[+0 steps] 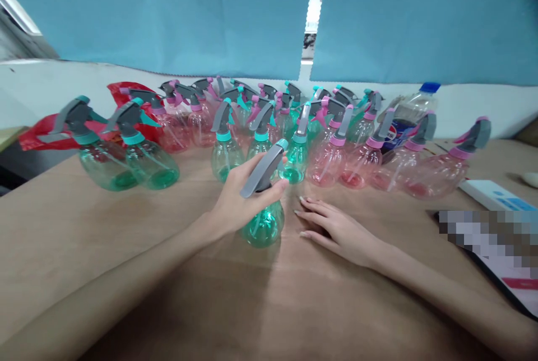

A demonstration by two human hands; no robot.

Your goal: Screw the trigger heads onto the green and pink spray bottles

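My left hand [241,195] is wrapped round the neck of a green spray bottle [264,226] with a grey and teal trigger head, which stands upright near the middle of the brown table [176,294]. To its right, my right hand [336,229] lies palm down with its fingers spread, holding nothing. Just behind the hands is a row of green bottles, among them one green bottle [295,159], and pink bottles, among them one pink bottle [328,165]. The lower part of the held bottle shows below my fingers.
Two green bottles stand at the left, one of them a teal-collared bottle [153,165], before a red plastic bag [46,132]. Several more bottles fill the back. A large blue-capped bottle [414,106], a white box [496,195] and a partly blurred dark-edged flat item [474,254] are at the right.
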